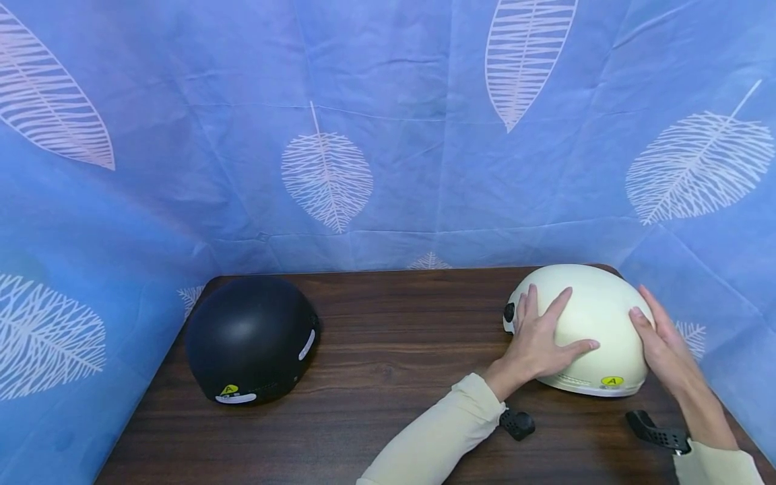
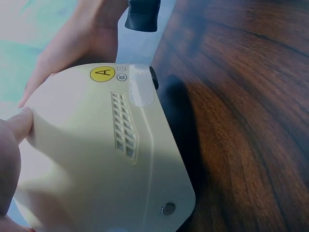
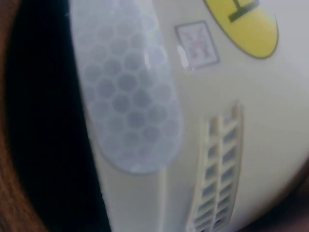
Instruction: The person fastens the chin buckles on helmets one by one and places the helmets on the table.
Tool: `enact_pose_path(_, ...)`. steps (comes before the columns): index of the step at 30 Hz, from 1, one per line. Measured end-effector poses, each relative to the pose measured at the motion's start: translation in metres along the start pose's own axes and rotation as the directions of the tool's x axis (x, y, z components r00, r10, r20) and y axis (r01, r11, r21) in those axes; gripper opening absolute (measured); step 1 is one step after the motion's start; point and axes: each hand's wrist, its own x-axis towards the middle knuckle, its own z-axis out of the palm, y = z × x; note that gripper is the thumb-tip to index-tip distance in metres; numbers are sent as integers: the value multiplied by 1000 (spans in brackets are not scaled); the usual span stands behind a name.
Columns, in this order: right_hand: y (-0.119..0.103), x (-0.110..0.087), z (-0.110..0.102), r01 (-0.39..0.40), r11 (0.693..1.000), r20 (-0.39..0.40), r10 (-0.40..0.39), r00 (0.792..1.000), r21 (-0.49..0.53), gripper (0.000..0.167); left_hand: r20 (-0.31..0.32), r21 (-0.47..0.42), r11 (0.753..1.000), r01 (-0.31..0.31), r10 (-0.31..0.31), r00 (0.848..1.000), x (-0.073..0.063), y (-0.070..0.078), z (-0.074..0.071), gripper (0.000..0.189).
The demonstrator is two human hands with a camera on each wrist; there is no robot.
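Your left hand (image 1: 536,342), spread wide, rests on the white helmet (image 1: 606,313) at the right end of the table (image 1: 388,370). Your right hand (image 1: 667,350) touches the opposite side, apparently uncurled, though partly hidden.

cream helmet (image 1: 603,310): "a" sticker (image 1: 612,381), "ccc" mark (image 2: 121,77); black helmet (image 1: 248,337): "a" label (image 1: 229,389).

- cream helmet (image 1: 597,316): smooth shell, dome up
- at right end of dark wood table (image 1: 394,343)
- yellow "A" sticker (image 1: 612,381), slotted vent (image 2: 124,126), honeycomb-pattern patch (image 3: 128,96) near lower rim
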Motion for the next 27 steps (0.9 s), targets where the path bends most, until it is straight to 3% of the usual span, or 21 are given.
enact_pose_path(10, -15, 6, -2, 51, 999, -2, -51, 999, -10, 60, -19, -80, 997, 11, -13, 1000, -3, -5, -2, 86)
enact_pose_path(17, -27, 9, -3, 105, 992, -21, -106, 994, -65, 63, 9, -194, 978, 76, -76, 997, -2, -10, -6, 95)
enact_pose_path(27, -45, 15, -2, 197, 973, -17, -200, 980, -122, 66, 11, -237, 968, 80, -79, 997, -5, -18, -13, 98)
